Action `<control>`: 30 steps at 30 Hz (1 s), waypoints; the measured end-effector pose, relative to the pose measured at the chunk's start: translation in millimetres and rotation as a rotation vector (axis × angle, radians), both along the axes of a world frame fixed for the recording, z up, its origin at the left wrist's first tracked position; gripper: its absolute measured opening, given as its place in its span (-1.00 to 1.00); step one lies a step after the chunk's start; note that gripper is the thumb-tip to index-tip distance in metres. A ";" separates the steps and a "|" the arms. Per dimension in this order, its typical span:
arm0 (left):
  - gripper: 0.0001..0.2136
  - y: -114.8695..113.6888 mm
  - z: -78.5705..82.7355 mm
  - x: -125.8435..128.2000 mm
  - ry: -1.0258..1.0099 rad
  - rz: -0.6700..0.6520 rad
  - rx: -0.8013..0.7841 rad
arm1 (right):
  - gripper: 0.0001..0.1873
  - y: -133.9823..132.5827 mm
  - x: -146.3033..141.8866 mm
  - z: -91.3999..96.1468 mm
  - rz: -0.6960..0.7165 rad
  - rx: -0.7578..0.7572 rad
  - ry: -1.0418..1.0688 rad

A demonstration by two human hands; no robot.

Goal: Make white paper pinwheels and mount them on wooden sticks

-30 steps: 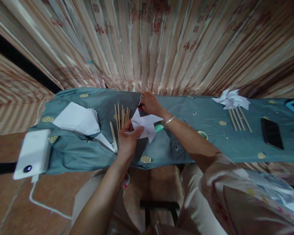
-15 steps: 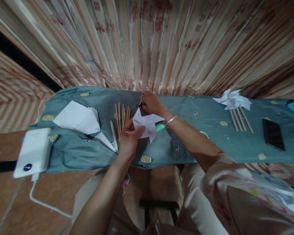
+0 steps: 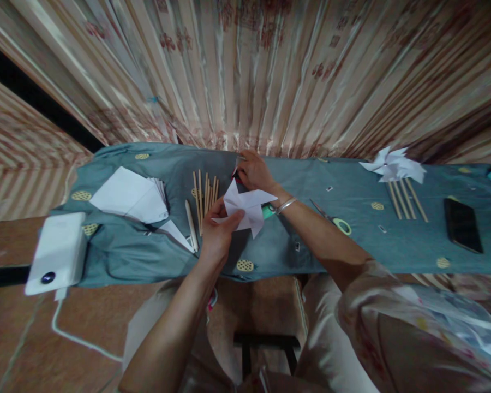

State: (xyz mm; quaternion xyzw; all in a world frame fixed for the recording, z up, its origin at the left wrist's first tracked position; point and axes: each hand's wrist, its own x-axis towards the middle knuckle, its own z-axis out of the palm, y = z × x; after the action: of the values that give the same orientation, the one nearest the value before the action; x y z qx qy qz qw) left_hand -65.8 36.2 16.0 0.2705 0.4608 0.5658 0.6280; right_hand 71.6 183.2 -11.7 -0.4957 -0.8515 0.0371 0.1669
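Note:
A white paper pinwheel [image 3: 249, 207] is pinched in my left hand [image 3: 221, 224], its thumb lying across the middle. Past it, near the far edge of the cloth, my right hand [image 3: 254, 170] has its fingers curled downward at a small dark and red thing [image 3: 236, 173]. What those fingers hold, if anything, I cannot make out. A green item [image 3: 268, 212], partly covered, lies below my right wrist. Several wooden sticks [image 3: 207, 191] rest just left of the pinwheel, along with a thicker pale stick [image 3: 191, 225].
To the left are a stack of white paper [image 3: 126, 195], a paper scrap [image 3: 175, 236] and a white power bank [image 3: 56, 254] with a cable. Scissors [image 3: 340, 225] lie beside my right forearm. Finished pinwheels [image 3: 395, 165] on sticks and a black phone [image 3: 463, 225] are farther right.
The view has shifted slightly, and the scissors beside my right forearm show more fully. Both hands stay almost in place, the pinwheel still in my left hand.

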 end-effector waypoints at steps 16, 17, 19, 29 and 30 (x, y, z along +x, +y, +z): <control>-0.67 3.3 0.7 8.2 -0.003 0.007 0.047 | -0.92 -64.2 45.6 1.7 -0.338 -0.261 1.091; -0.67 3.5 1.1 9.1 -0.003 0.009 0.053 | -0.90 -77.9 52.5 3.4 -0.358 -0.242 1.089; -0.67 3.7 1.4 10.7 -0.006 0.009 0.063 | -0.89 -108.7 68.3 4.0 -0.377 -0.149 0.990; -0.61 -0.7 -4.5 35.0 0.060 -0.079 0.067 | -0.82 -193.7 108.8 -15.7 -0.269 -0.064 0.414; -0.60 -0.2 -5.2 37.8 0.067 -0.087 0.067 | -0.81 -194.3 109.6 -16.0 -0.259 -0.072 0.400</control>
State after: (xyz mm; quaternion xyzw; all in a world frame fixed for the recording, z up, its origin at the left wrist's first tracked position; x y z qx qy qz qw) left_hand -28.0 36.0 10.8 0.3298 0.4502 0.5435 0.6270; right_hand 181.2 -11.1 -27.7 -0.5891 -0.7290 0.1431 0.3179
